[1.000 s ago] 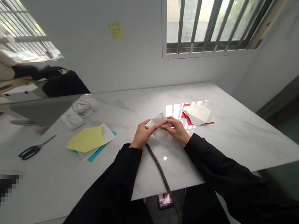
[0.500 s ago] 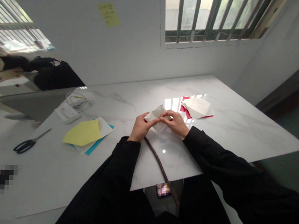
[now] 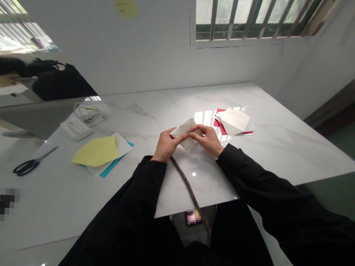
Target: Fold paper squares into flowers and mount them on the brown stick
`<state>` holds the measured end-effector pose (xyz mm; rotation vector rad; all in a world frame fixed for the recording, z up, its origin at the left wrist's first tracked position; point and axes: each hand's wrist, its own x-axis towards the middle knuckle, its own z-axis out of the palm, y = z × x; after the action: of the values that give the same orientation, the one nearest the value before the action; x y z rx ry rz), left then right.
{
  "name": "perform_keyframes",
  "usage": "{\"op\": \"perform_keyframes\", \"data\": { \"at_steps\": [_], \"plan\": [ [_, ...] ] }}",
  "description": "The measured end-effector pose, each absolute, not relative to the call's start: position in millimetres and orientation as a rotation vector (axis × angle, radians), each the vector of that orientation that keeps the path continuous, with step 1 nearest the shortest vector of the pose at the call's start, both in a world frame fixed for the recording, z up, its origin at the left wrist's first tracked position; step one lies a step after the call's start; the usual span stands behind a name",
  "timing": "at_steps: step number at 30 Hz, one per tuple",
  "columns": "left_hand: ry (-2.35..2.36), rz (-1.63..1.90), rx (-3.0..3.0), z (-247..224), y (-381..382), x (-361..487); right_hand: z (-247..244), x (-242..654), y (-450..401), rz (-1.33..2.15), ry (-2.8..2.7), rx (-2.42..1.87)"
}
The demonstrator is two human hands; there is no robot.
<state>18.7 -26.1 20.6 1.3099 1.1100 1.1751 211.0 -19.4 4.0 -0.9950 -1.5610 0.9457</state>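
A small white sheet of paper (image 3: 184, 127), partly folded, is held between my two hands above the marble-patterned table. My left hand (image 3: 166, 143) grips its left side, thumb on top and the other fingers mostly hidden behind. Thumb and index finger of my right hand (image 3: 208, 139) pinch the paper near its middle, close to the left thumb tip. Below my left hand a thin brown stick (image 3: 187, 182) lies on the table, its lower end jutting past the front edge.
Red and cream papers (image 3: 233, 121) lie to the right, beyond my right hand. Yellow, white and blue papers (image 3: 97, 150) lie to the left, near black-handled scissors (image 3: 29, 165) and a white charger with cable (image 3: 77, 128). A barred window (image 3: 238, 18) is in the wall.
The whole view has shifted slightly, so things sit a little higher. Both hands keep hold of the paper; my right fingertips have moved slightly at the fold.
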Motion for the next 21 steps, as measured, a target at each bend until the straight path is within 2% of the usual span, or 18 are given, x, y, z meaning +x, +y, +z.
{"op": "perform_keyframes", "data": {
  "at_steps": [13, 21],
  "plan": [
    [1.136, 1.178, 1.284, 24, -30, 22, -8, 208, -12, 0.925, -1.450, -1.011],
    [1.132, 1.178, 1.274, 25, -30, 22, 3, 216, -13, 0.965, -1.595, -1.025]
  ]
}}
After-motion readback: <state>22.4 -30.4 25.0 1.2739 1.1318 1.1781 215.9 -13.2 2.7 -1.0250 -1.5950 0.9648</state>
